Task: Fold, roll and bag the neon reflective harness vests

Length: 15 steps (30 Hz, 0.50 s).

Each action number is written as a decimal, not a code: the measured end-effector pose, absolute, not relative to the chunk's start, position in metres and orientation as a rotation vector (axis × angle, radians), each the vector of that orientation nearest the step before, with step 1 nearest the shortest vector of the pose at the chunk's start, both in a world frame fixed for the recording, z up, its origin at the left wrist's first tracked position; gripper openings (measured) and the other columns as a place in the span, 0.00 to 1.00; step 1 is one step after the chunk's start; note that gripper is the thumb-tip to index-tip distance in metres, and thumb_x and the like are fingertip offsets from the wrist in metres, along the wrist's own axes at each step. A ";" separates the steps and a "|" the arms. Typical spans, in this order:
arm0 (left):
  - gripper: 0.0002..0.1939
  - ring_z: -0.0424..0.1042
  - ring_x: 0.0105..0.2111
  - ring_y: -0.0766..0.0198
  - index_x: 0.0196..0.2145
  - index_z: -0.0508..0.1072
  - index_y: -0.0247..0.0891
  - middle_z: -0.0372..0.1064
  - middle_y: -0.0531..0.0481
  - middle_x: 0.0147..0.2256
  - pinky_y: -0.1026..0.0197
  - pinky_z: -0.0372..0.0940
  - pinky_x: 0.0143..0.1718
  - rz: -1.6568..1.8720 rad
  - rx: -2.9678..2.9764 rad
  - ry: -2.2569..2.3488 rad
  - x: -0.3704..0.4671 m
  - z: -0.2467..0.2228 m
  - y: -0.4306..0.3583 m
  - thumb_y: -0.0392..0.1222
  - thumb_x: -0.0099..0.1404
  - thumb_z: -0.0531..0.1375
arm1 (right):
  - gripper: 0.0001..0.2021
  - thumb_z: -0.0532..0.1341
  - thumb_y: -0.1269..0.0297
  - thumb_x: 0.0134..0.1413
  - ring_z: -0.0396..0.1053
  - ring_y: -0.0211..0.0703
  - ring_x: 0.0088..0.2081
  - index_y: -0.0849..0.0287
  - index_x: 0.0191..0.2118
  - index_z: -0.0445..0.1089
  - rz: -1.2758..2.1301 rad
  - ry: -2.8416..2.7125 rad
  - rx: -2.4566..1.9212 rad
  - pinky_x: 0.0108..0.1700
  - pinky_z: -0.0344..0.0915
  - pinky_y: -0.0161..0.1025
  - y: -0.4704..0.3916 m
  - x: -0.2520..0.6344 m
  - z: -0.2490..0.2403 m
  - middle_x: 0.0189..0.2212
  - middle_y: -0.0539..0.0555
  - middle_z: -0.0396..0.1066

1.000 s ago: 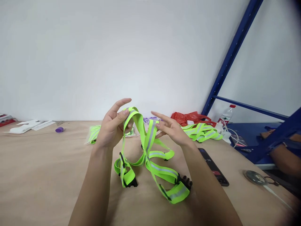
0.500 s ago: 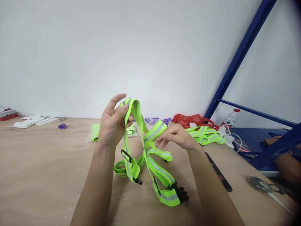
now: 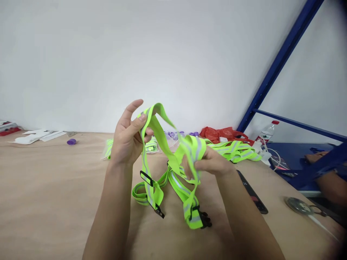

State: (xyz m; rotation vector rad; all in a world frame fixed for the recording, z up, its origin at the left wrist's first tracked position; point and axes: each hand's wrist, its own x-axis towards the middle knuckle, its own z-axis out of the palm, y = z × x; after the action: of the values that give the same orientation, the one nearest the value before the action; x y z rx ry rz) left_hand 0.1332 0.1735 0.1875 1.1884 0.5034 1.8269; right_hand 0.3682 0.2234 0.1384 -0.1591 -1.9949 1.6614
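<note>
A neon-yellow reflective strap (image 3: pixel 159 135) with grey stripes hangs in loops between my hands over the table. My left hand (image 3: pixel 128 135) pinches its upper loop between thumb and fingers, the index finger raised. At the right, my right hand (image 3: pixel 211 160) is closed on another part of the strap; its fingertips are partly hidden behind the blurred band. A black slide adjuster (image 3: pixel 146 178) sits on the left length. Below it a black buckle piece (image 3: pixel 159 211) dangles, and a black pronged buckle (image 3: pixel 205 219) hangs at the lower right.
Behind lie packaged neon straps (image 3: pixel 151 145), purple rolls (image 3: pixel 193 134), a red plastic bag (image 3: pixel 221 134) and a loose strap pile (image 3: pixel 240 151). A phone (image 3: pixel 252 193) and a round glass object (image 3: pixel 299 206) rest right. A bottle (image 3: pixel 268 131) stands near a blue metal frame (image 3: pixel 282 54).
My right hand has closed on a band of the strap, which has swung right and blurs. The strap's upper loop has spread wider. My left hand keeps its pinch, slightly higher.
</note>
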 end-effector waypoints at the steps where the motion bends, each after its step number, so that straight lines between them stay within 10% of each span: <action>1: 0.21 0.69 0.18 0.77 0.49 0.71 0.43 0.75 0.55 0.34 0.75 0.59 0.15 1.807 1.185 0.517 0.129 0.188 0.173 0.40 0.58 0.71 | 0.17 0.67 0.49 0.56 0.69 0.37 0.23 0.60 0.28 0.72 1.627 -1.892 -0.117 0.28 0.68 0.35 0.220 0.374 0.144 0.21 0.49 0.72; 15: 0.19 0.42 0.08 0.84 0.51 0.71 0.38 0.72 0.59 0.27 0.74 0.45 0.08 1.411 1.387 0.201 0.079 0.209 0.154 0.35 0.62 0.67 | 0.15 0.65 0.52 0.61 0.65 0.29 0.15 0.59 0.31 0.69 0.880 -1.712 -0.332 0.13 0.52 0.30 0.206 0.409 0.236 0.28 0.50 0.78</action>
State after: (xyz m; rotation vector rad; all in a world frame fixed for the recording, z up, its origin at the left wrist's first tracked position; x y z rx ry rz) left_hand 0.0793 0.1543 0.2095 1.3869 0.2012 1.4115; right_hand 0.4089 0.2063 0.2364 -0.3317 -1.7120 0.8797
